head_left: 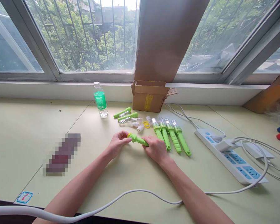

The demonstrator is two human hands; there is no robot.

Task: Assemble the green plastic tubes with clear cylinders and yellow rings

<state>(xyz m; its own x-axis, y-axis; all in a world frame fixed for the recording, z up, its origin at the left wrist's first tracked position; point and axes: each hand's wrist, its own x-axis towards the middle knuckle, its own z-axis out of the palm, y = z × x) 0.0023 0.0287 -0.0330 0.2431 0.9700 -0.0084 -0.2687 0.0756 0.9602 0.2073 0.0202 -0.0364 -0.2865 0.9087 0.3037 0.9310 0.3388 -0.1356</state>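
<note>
Between my hands is a green plastic handle (137,139), lying nearly level, with a threaded end and a yellow ring (130,135) around it. The fingers of my left hand (118,143) pinch at the ringed end. My right hand (156,150) is closed around the other end, hiding part of it. Just beyond lie two yellow rings (146,124), small white pieces (140,128), clear tubes (128,120) and loose green handles (128,116). To the right of my right hand, several green sticks with clear caps (173,137) lie side by side.
A water bottle (100,101) and an open cardboard box (149,98) stand near the window. At right lies a power strip (231,158) with plugs. A white cable (140,190) crosses the table's front, by my forearms. A blurred dark object (63,154) lies at left.
</note>
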